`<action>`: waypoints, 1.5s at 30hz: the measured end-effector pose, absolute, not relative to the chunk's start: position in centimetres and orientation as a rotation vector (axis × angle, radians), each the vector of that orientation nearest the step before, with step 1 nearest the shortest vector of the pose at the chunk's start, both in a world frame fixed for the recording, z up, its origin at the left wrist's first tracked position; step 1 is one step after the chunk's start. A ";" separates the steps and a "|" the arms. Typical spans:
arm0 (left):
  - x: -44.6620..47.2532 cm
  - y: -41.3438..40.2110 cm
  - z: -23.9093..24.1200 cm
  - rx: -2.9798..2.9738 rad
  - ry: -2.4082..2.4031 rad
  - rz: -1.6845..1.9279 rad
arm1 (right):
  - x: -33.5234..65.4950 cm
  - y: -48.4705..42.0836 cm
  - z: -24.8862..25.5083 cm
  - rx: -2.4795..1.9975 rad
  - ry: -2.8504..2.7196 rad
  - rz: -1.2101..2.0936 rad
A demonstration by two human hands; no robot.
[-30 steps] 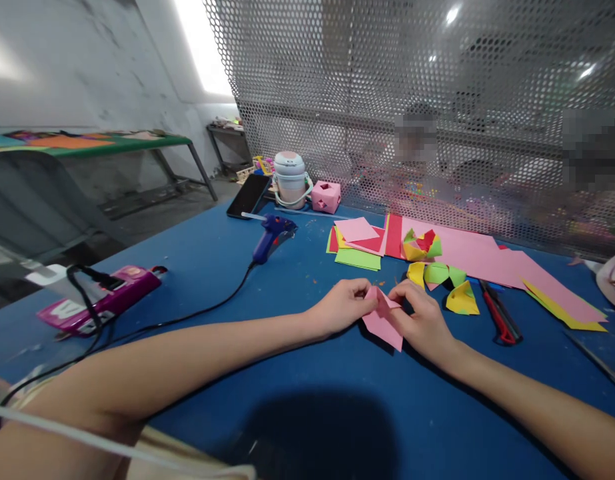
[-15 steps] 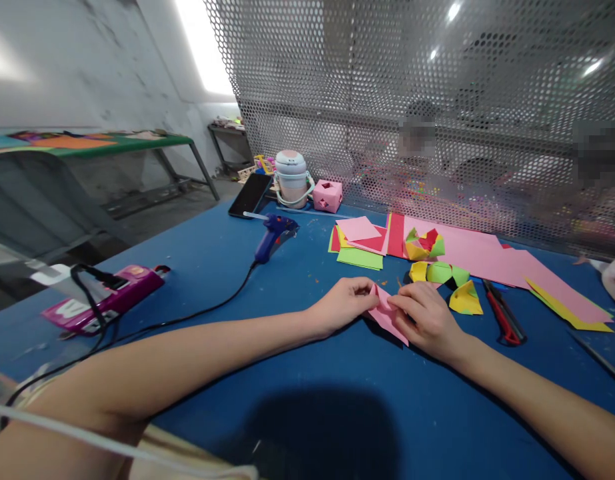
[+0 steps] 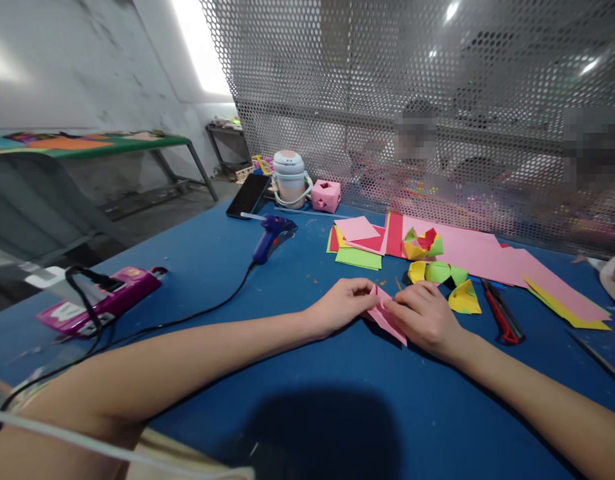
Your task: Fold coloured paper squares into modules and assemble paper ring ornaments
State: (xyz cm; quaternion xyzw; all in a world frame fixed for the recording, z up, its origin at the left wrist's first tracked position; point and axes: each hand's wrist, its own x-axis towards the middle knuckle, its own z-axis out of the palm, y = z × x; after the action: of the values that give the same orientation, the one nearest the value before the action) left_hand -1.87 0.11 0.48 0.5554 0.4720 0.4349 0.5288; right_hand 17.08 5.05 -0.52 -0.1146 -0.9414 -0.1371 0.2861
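Observation:
A piece of pink paper (image 3: 388, 325), partly folded, is held just above the blue table between my two hands. My left hand (image 3: 341, 305) pinches its upper left edge between thumb and fingers. From the other side my right hand (image 3: 427, 319) grips it, fingertips pressed on the fold, which they partly hide. Just beyond my right hand lie folded yellow and green paper pieces (image 3: 440, 272) and a separate yellow folded piece (image 3: 466, 297). Behind them sits a yellow, green and red folded paper shape (image 3: 422, 244).
A blue glue gun (image 3: 270, 238) lies left of centre, its cord running to a purple power strip (image 3: 104, 300). Coloured paper squares (image 3: 358, 259), long pink sheets (image 3: 467, 250) and a red cutter (image 3: 504, 313) lie around. A phone (image 3: 248, 195), jug (image 3: 289, 180) and pink paper cube (image 3: 326, 196) stand behind.
The view has shifted very slightly. My right fingertips have moved a little along the pink paper's fold; both hands keep their hold.

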 end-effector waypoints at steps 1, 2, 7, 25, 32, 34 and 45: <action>-1.9 0.1 0.4 1.337 1.129 1.036 | 17.2 5.1 -0.4 -0.300 -2.536 -0.370; -1.9 0.1 0.3 1.350 1.127 1.035 | 17.2 5.0 -0.4 -0.292 -2.559 -0.374; -2.1 0.3 0.0 1.393 1.099 1.035 | 17.2 4.7 -0.1 -0.327 -2.541 -0.406; -2.2 0.2 0.2 1.391 1.094 0.984 | 17.0 4.0 0.4 -0.286 -2.558 -0.598; -2.1 0.2 0.1 1.381 1.091 1.000 | 17.2 3.9 0.5 -0.104 -2.461 -0.787; -2.1 0.3 -0.1 1.385 1.086 1.004 | 17.2 3.9 0.5 -0.100 -2.450 -0.818; -2.2 0.4 -0.6 1.435 1.102 1.006 | 16.8 3.6 0.8 -0.270 -2.327 -0.618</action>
State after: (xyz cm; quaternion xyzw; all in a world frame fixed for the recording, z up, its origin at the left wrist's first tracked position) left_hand -2.22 0.41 -0.65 0.5960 0.4579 0.4179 0.5103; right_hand 16.83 3.58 0.78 -0.1044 -0.8991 -0.2389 0.3515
